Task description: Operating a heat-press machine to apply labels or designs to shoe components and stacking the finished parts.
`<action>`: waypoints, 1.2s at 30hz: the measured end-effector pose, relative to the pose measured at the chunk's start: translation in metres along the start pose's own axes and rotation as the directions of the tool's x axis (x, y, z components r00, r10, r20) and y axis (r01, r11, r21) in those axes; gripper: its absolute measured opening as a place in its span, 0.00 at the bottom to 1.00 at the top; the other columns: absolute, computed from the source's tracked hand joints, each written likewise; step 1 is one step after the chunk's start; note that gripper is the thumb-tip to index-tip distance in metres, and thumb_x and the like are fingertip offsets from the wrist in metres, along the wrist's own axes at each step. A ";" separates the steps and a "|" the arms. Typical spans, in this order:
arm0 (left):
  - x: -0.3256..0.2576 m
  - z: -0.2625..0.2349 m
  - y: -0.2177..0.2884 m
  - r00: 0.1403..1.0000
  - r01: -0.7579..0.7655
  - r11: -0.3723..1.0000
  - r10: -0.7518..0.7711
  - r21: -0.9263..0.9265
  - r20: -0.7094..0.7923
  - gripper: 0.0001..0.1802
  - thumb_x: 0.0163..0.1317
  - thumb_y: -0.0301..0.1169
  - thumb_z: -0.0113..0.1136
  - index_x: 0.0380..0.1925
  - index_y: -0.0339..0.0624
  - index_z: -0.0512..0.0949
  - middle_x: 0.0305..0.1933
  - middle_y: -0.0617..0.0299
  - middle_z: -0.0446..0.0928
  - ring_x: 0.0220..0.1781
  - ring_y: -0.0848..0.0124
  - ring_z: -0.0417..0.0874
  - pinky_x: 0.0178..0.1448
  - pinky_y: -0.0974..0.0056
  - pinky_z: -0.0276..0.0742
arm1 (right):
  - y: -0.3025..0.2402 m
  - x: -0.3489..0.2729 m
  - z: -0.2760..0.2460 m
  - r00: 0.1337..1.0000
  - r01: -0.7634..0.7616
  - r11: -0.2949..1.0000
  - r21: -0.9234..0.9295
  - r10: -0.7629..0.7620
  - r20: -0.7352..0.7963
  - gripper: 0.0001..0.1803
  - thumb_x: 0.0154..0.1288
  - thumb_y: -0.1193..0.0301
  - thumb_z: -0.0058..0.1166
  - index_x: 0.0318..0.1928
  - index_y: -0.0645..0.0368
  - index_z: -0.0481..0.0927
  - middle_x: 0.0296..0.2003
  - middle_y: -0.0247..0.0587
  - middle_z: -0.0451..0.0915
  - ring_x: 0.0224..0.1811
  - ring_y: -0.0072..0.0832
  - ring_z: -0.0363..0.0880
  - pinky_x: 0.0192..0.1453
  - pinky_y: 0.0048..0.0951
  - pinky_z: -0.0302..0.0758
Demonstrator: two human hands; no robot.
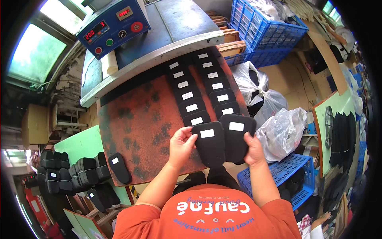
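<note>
Two black insole-shaped pads, each with a small white label near its top end, are held side by side over the table's near edge. My left hand is closed, pinching the upper left edge of the left pad. My right hand grips the right edge of the right pad, thumb on top and fingers hidden beneath. The pads touch along their inner edges. Just beyond them, two columns of overlapping labelled black pads run away across the reddish-brown table. Another pad lies alone at the near left corner.
A machine with a blue control panel stands on a raised metal bench at the back. Blue crates and plastic bags sit to the right, with a low blue crate nearer. Stacked black pads stand left.
</note>
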State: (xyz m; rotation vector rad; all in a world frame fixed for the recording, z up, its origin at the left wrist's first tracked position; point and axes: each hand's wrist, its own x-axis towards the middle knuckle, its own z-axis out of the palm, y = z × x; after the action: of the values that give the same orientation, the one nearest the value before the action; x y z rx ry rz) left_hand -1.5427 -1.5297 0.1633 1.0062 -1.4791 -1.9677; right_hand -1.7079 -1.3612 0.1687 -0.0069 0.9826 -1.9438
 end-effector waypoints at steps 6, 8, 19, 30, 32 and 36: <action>0.003 -0.015 -0.024 0.991 -0.019 0.910 0.072 0.414 -0.114 0.17 0.57 0.23 0.60 0.46 0.36 0.70 0.34 0.63 0.74 0.24 0.81 0.73 0.27 0.77 0.72 | -0.018 -0.008 -0.023 0.992 -0.125 0.980 0.153 0.125 0.007 0.25 0.62 0.69 0.51 0.59 0.61 0.66 0.52 0.44 0.73 0.55 0.37 0.73 0.60 0.39 0.69; 0.001 -0.014 -0.031 0.935 -0.247 0.727 0.353 0.641 -0.040 0.18 0.56 0.22 0.60 0.47 0.36 0.70 0.37 0.62 0.74 0.25 0.82 0.73 0.28 0.76 0.73 | -0.005 -0.010 -0.018 0.988 -0.134 0.987 0.092 0.140 -0.066 0.26 0.59 0.76 0.54 0.59 0.60 0.66 0.52 0.42 0.73 0.54 0.35 0.73 0.58 0.38 0.71; -0.032 -0.012 -0.030 0.961 0.275 0.961 -0.274 0.030 -0.027 0.15 0.58 0.20 0.57 0.45 0.36 0.69 0.29 0.63 0.74 0.23 0.79 0.76 0.24 0.76 0.74 | -0.025 -0.009 -0.044 0.995 -0.099 0.982 0.160 0.100 -0.001 0.26 0.68 0.58 0.41 0.60 0.62 0.64 0.55 0.47 0.71 0.58 0.40 0.70 0.62 0.42 0.66; -0.008 -0.011 0.004 0.992 -0.023 0.971 -0.007 0.238 0.125 0.08 0.57 0.26 0.61 0.27 0.38 0.70 0.23 0.69 0.69 0.23 0.83 0.69 0.27 0.74 0.66 | 0.032 0.024 0.049 0.995 -0.082 0.997 0.002 0.082 0.059 0.20 0.64 0.70 0.53 0.55 0.58 0.69 0.47 0.38 0.76 0.49 0.29 0.76 0.53 0.33 0.74; 0.030 -0.021 0.020 0.999 -0.019 0.995 0.023 0.096 -0.044 0.07 0.59 0.27 0.58 0.26 0.39 0.70 0.22 0.70 0.70 0.22 0.83 0.69 0.26 0.75 0.65 | 0.033 0.041 0.058 0.996 -0.057 0.998 0.041 0.054 0.072 0.20 0.65 0.67 0.52 0.55 0.58 0.69 0.48 0.39 0.76 0.49 0.30 0.75 0.54 0.34 0.74; 0.138 -0.094 0.021 0.917 -0.084 0.979 0.148 0.185 -0.370 0.09 0.58 0.28 0.58 0.33 0.32 0.74 0.26 0.64 0.74 0.26 0.79 0.72 0.29 0.72 0.68 | 0.024 0.067 0.075 0.955 -0.237 0.920 0.313 0.161 0.248 0.25 0.69 0.59 0.41 0.59 0.62 0.65 0.55 0.46 0.71 0.57 0.39 0.70 0.62 0.41 0.66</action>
State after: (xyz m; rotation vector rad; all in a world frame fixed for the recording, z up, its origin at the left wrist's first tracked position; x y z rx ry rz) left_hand -1.5550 -1.6950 0.1320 1.2586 -1.4553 -1.4777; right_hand -1.7008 -1.4642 0.1803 0.0732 0.4745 -1.8523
